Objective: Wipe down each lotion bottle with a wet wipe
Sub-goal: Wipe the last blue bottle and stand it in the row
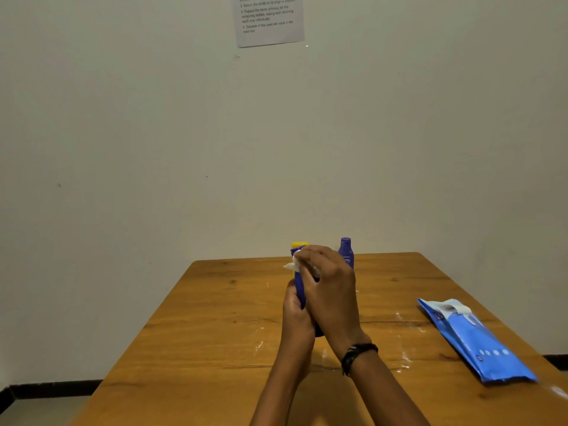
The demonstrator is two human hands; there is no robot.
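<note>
My left hand [296, 312] grips the lower part of a blue lotion bottle with a yellow cap [299, 281], held upright above the wooden table [215, 318]. My right hand [329, 287] presses a crumpled white wet wipe [293, 262] against the bottle's upper part, just under the cap. Most of the bottle's body is hidden by my hands. A second lotion bottle [346, 250], dark blue with a matching cap, stands upright near the table's far edge, just behind my right hand.
A blue pack of wet wipes [473, 339] lies flat at the table's right side, its flap peeled back. A sheet of printed instructions [269, 21] hangs on the wall ahead. White smears mark the tabletop. The floor shows at the lower left.
</note>
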